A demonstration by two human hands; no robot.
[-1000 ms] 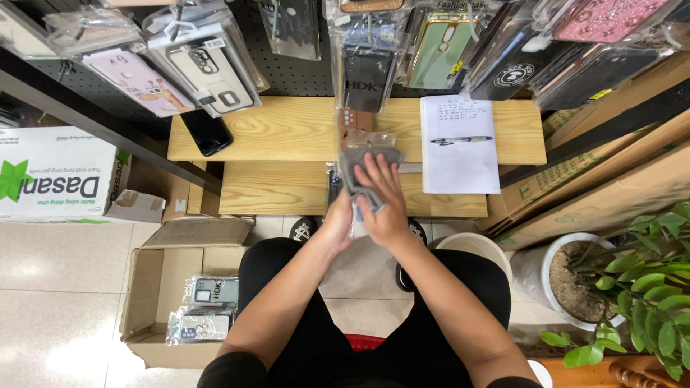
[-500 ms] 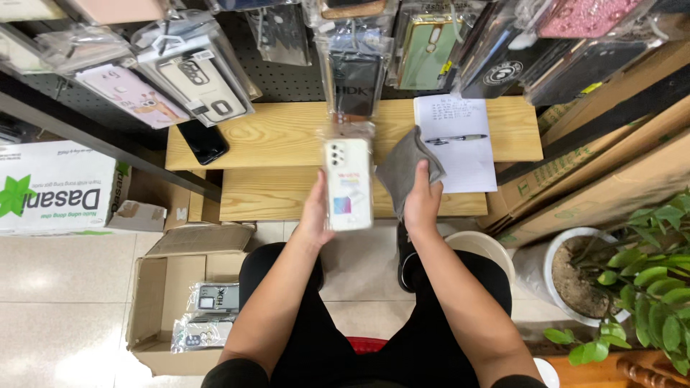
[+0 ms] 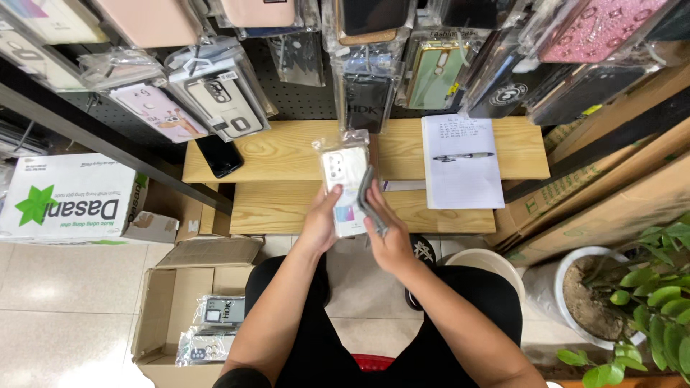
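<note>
My left hand holds a white phone case in a clear plastic bag, upright in front of me over the lower wooden shelf. My right hand grips a grey cloth and presses it against the right side of the bagged case. Both hands are close together above my lap. Behind them hang many packaged phone cases on a black pegboard.
A black phone lies on the upper wooden shelf. A notepad with a pen rests at the right. An open cardboard box with packaged cases sits on the floor at left, beside a white carton. A potted plant stands at right.
The bagged case was lifted off the shelf and turned upright in my left hand. My right hand brought the grey cloth from the right up against the case.
</note>
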